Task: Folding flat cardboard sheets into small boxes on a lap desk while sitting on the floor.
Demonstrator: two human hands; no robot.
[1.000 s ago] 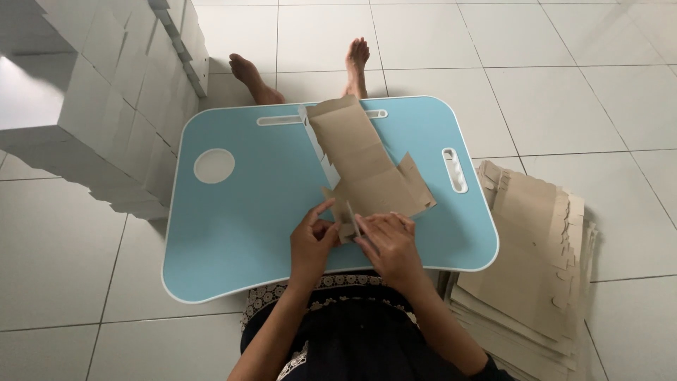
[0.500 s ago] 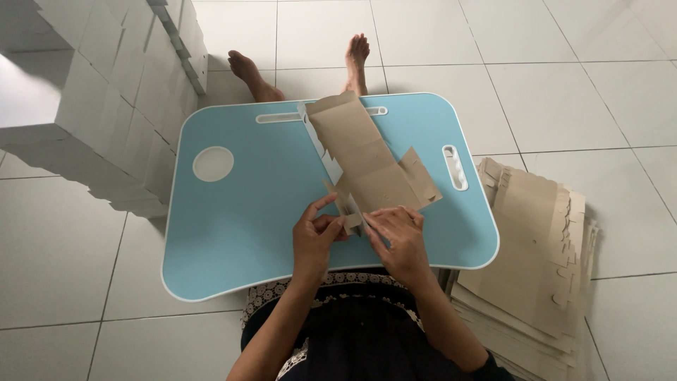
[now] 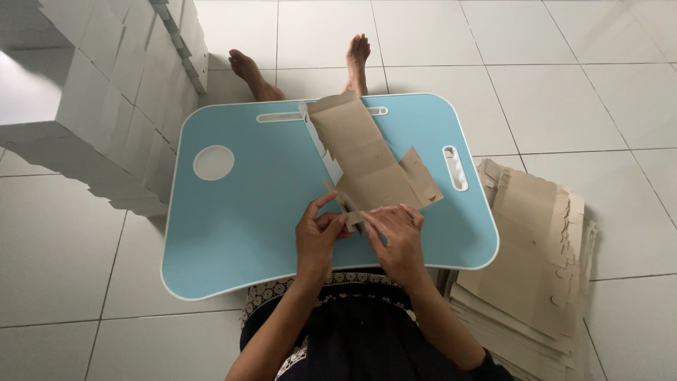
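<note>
Left hand [image 3: 319,238] and right hand [image 3: 396,236] pinch the cardboard [image 3: 367,159] flaps (light, stiff, probably creases easily) near its lower end

Light blue plastic lap table [image 3: 240,233], white-rimmed; plain brown cardboard box blank [image 3: 367,159]; white floor tiles [image 3: 564,92]; tan flat cardboard stack [image 3: 529,268] at three o'clock.

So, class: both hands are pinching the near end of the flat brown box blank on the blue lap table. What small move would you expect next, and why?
Probably pressing the small end flap down along its crease. The left hand and right hand meet at the near end of the cardboard blank, where a flap stands partly raised, while the rest lies along the blue table; its far flaps are untouched.
</note>
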